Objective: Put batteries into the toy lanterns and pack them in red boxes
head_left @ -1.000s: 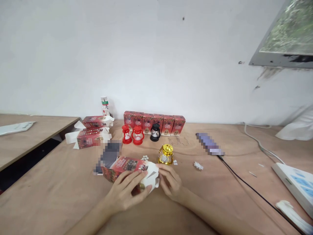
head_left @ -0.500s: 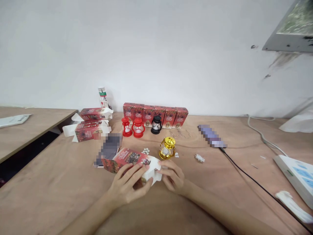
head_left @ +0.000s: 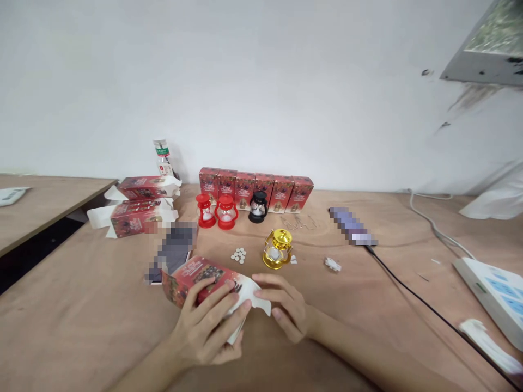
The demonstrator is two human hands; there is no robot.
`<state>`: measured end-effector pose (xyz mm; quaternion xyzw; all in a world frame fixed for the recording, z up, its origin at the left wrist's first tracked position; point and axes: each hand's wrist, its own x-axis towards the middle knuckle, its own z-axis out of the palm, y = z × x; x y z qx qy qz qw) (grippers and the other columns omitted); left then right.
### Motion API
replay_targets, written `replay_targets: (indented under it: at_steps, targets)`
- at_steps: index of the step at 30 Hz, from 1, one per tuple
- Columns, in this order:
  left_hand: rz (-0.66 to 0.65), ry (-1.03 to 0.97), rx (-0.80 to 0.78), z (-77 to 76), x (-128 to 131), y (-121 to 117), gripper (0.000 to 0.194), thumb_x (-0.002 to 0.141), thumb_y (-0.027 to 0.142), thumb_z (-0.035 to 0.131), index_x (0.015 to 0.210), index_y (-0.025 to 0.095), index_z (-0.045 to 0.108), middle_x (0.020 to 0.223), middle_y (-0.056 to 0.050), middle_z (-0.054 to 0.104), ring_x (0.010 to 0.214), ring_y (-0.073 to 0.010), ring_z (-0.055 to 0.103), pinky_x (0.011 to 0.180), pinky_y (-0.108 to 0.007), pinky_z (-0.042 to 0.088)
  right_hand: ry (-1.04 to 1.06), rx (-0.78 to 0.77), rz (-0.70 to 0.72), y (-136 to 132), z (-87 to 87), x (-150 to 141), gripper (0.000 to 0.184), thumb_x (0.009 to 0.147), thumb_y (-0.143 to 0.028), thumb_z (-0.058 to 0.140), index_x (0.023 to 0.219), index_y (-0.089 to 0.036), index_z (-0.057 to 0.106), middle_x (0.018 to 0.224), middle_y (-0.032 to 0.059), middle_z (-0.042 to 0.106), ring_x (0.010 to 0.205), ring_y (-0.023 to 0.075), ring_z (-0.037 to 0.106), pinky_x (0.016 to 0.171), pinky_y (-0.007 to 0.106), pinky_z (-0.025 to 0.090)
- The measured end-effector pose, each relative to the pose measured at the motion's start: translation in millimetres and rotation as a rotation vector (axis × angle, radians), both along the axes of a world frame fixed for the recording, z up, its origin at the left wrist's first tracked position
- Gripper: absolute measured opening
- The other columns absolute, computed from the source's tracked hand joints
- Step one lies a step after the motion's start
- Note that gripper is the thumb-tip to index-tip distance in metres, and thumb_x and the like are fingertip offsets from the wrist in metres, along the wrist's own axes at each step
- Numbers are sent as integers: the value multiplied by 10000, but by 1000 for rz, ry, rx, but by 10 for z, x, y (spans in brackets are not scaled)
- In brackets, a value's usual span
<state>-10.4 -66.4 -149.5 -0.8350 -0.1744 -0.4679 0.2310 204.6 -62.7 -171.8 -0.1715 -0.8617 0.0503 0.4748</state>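
Note:
My left hand (head_left: pixel 212 324) is wrapped round a red printed carton (head_left: pixel 200 275), fingers across its top and thumb underneath. White end flaps of the carton stick out open toward the right. My right hand (head_left: pixel 286 305) has its fingertips on one of these flaps, with the thumb below. Just beyond stands a small gold lantern (head_left: pixel 277 249). Several white button-like discs (head_left: pixel 238 255) lie behind the carton. Farther back are two red lanterns (head_left: pixel 226 213) and a black lantern (head_left: pixel 258 208). What the carton holds inside is hidden.
A row of red cartons (head_left: pixel 245 189) stands along the wall. Opened cartons (head_left: pixel 137 218) and a bottle (head_left: pixel 162 155) are at left. A blurred phone (head_left: pixel 174 250) lies by the carton; another phone (head_left: pixel 352 226) with a black cable (head_left: pixel 412 291) and a power strip (head_left: pixel 494 294) are right.
The carton has tilted and come slightly left and nearer, with my left hand turning under it. My right hand has shifted along the flap. The view has moved a little.

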Motion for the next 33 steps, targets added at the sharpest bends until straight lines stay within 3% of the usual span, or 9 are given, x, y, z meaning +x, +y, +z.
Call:
replay_targets:
  at_steps: [6,8,12,17,23,27,33]
  targets:
    - [38,45,-53,-19,-6,-20,273,687,158,523,919,178,666,936,-62,530,908,-220,603,917,-424,406,69,-310,139,-15,72,-41,238,956,-220,329,1140,-183,475,1234,169,542,1169,189,538,925,354,483]
    - [45,70,-76,-23,1,-31,324,692,179,508,975,197,667,930,-58,512,908,-220,589,926,-428,398,131,-406,166,-11,62,-63,177,952,-273,349,1002,-199,503,1156,148,574,1059,188,585,860,345,505]
    - [43,78,-64,-47,24,-51,350,677,197,517,993,212,666,930,-52,495,910,-219,577,933,-415,396,263,-524,202,4,22,-79,258,925,-426,405,822,-206,493,988,103,587,832,168,603,699,289,512]
    - [32,47,-42,-48,22,-53,238,696,238,563,912,202,654,922,-50,509,881,-205,586,914,-390,414,237,-466,242,-7,38,-77,193,923,-365,431,894,-204,534,1016,95,575,880,164,599,766,299,497]
    - [63,55,-27,40,31,-37,264,686,199,566,944,182,621,973,-109,634,932,-242,615,870,-411,465,173,-414,196,-43,75,-86,288,934,-405,434,1098,-200,551,1083,112,558,1005,184,586,853,335,490]
    - [41,51,-12,81,37,-35,243,691,163,542,921,170,620,871,-92,675,870,-223,640,815,-375,482,198,-545,179,-60,64,-146,367,897,-494,486,1096,-193,547,1101,123,559,992,188,598,833,331,508]
    - [1,53,6,88,49,-26,221,729,124,518,918,148,630,849,-86,702,889,-222,661,815,-352,488,329,-822,395,-54,4,-229,378,829,-519,595,1018,-214,478,1107,106,564,939,151,619,787,293,532]
